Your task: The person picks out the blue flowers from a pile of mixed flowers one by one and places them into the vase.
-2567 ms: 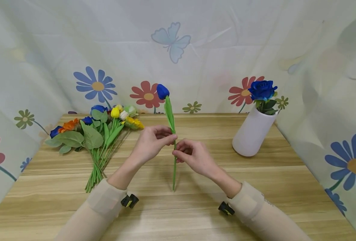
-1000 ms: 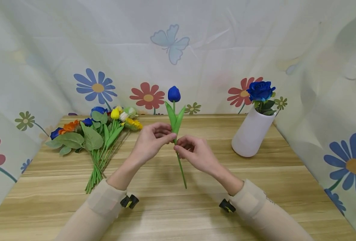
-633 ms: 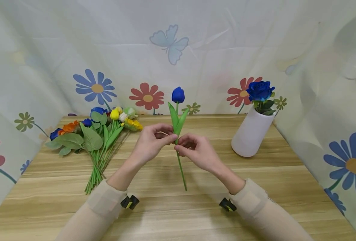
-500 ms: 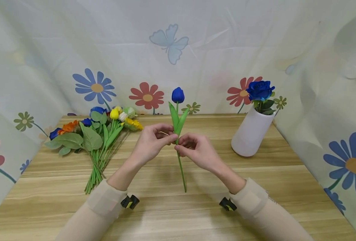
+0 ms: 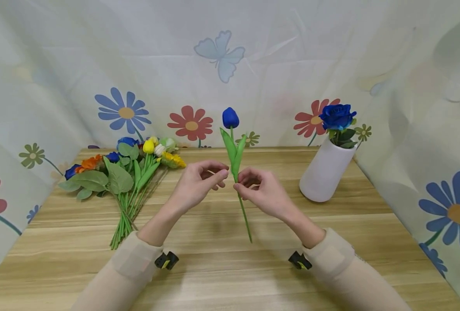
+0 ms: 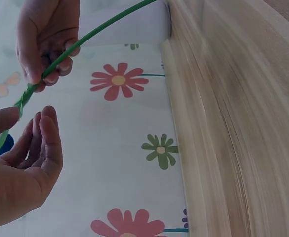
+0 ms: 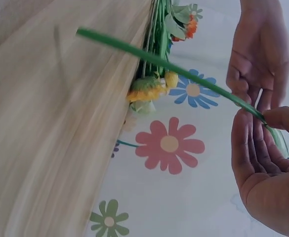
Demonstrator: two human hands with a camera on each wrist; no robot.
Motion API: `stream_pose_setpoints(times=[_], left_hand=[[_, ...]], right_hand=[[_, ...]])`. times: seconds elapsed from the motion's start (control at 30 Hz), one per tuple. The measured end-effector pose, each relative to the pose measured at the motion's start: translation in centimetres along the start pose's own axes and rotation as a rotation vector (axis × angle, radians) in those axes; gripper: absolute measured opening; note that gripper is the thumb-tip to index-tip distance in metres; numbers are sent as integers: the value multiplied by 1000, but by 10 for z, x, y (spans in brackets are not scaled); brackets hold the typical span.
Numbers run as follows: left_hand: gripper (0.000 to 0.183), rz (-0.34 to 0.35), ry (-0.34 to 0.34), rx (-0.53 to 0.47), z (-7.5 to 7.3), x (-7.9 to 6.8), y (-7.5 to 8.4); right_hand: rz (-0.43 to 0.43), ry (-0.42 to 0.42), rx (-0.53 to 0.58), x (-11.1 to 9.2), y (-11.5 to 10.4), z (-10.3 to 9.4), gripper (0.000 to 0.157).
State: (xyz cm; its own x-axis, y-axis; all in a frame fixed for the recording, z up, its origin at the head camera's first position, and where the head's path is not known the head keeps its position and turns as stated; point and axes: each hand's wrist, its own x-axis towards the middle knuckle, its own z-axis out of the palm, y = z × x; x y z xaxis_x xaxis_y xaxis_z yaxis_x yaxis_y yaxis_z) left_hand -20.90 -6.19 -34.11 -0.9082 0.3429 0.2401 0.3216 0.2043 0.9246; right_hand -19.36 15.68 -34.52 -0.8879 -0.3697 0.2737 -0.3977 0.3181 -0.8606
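Note:
A blue tulip [image 5: 230,118] with two green leaves stands nearly upright over the middle of the table, its lower stem slanting to the right. My right hand [image 5: 268,192] pinches the stem just below the leaves, between thumb and fingertips. To the left of the stem, my left hand [image 5: 196,183] has its thumb and fingers apart with nothing between them in the head view. The left wrist view shows the loosely bent left fingers [image 6: 49,143] close beside the leaves. From the right wrist view, the green stem [image 7: 184,71] runs out over the table.
On the left of the wooden table [image 5: 210,268] lies a pile of artificial flowers [image 5: 119,177], with blue, orange, yellow and white heads. A white vase [image 5: 327,170] at the right holds a blue rose [image 5: 337,116]. A flower-printed curtain [image 5: 276,82] hangs behind.
The tulip turned so both leaves show, its stem end swinging right. In the last half second the right hand moved it slightly right, and the left fingers came off it.

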Motion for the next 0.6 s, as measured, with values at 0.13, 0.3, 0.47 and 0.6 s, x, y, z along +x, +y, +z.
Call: stream_pose_setpoints(times=[0.13, 0.3, 0.47, 0.6], left_hand=[[25, -11, -19, 21, -2, -2, -1], [25, -23, -46, 50, -4, -3, -2], [24, -32, -64, 58, -6, -3, -4], [23, -39, -73, 72, -8, -4, -8]], right_hand=[[-2, 23, -36, -1, 0, -7, 10], [-44, 50, -143, -2, -2, -16, 8], [-123, 77, -238, -3, -2, -25, 10], [-207, 107, -294, -3, -1, -33, 12]])
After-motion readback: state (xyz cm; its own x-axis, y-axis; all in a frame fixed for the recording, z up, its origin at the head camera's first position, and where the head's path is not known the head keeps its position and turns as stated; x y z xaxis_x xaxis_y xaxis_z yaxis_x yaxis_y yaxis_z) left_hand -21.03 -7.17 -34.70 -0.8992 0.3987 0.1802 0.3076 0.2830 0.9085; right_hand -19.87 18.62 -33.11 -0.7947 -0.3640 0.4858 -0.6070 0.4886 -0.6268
